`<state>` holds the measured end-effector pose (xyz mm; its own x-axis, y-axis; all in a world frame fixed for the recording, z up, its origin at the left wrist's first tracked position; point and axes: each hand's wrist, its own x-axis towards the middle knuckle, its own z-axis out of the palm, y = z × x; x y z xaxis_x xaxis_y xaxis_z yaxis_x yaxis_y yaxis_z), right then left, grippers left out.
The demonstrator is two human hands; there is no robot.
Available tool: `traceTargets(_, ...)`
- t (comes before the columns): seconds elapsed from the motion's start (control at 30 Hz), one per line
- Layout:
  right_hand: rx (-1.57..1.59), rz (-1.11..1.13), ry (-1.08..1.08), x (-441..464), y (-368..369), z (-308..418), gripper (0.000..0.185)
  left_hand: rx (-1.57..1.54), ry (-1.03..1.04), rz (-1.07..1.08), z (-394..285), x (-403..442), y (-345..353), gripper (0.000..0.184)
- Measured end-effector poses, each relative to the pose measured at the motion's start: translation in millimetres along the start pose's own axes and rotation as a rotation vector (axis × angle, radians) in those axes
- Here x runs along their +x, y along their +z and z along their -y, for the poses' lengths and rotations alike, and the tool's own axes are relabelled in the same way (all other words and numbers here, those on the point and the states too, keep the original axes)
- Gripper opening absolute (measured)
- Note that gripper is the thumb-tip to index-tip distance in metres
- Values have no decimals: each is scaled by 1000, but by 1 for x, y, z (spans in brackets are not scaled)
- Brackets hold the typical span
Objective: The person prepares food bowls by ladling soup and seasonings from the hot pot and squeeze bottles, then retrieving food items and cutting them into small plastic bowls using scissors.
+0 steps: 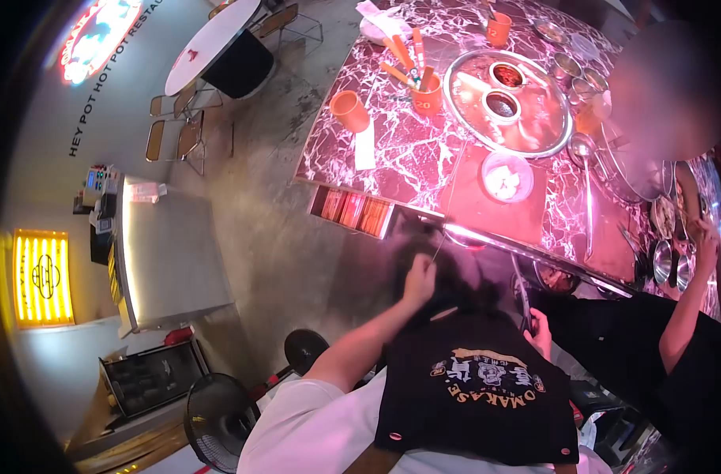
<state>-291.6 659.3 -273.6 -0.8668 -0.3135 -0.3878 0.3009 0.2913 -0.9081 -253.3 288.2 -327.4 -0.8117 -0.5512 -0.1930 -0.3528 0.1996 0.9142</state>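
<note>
My left hand [420, 278] is closed, held out in front of the table's near edge. A thin stick [439, 248] rises from its fingers; its kind is too small to make out. Close to the front of the black printed apron [487, 379], my right hand [540, 334] is closed around a long, narrow, silvery tool [521, 292] that points up toward the table. Whether this is tongs or something else I cannot tell. Ahead of my left hand, a drawer [352, 212] with several compartments of reddish packets stands pulled out from under the tabletop.
The marbled table [408, 166] bears a round tray [455, 103] with two sauce bowls, a bowl of white pieces [506, 177], orange cups [351, 110] and a ladle [588, 197]. Another person's hand [704, 237] is at the right. Black fans [218, 423] stand at the lower left.
</note>
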Motion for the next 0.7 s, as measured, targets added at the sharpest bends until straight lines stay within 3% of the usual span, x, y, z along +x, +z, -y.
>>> traceTargets(0.07,-278,17,9,-10,-9,-1,56,16,-60,-19,47,-50,-17,14)
traceTargets(0.23,-341,67,49,-34,-22,-18,54,158,-325,-24,89,-132,-49,16)
traceTargets(0.33,-265,65,111,-53,-40,-61,52,194,-282,-45,98,-137,-42,17)
traceTargets(0.43,-375,46,280,-85,-68,-115,45,184,-292,-19,64,-113,-22,17)
traceTargets(0.53,-415,46,289,-128,-104,-166,43,104,-204,1,39,-91,15,18)
traceTargets(0.63,-694,-45,261,-93,-179,-150,38,82,-178,137,20,-78,47,18)
traceTargets(0.7,-1027,-228,125,-14,-284,-95,35,66,-165,248,16,-80,57,18)
